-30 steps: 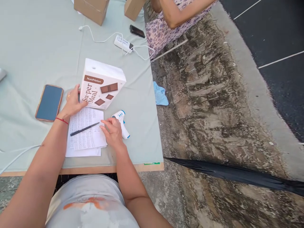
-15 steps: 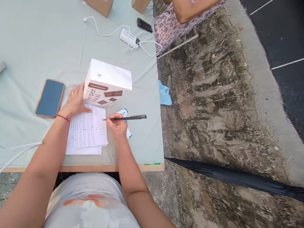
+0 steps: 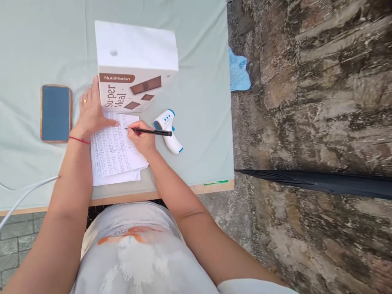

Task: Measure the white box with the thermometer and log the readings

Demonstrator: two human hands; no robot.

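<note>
Currently I have a black pen (image 3: 156,132) pinched in the right hand (image 3: 143,139), tip toward 9 o'clock over the upper part of the handwritten sheets (image 3: 112,151); whether it touches paper, I cannot tell. Left hand (image 3: 92,108) spread, gripping nothing I can see: thumb on the sheets, fingers alongside the NutriMotion Su-per Meal box (image 3: 137,47), which stands at 12 o'clock of the papers. Infrared thermometer (image 3: 172,141) lies at 2 o'clock, partly behind the pen's rear end on my feed. Smartphone (image 3: 55,114) at 10 o'clock. Pale green tablecloth (image 3: 202,102) underneath.
</note>
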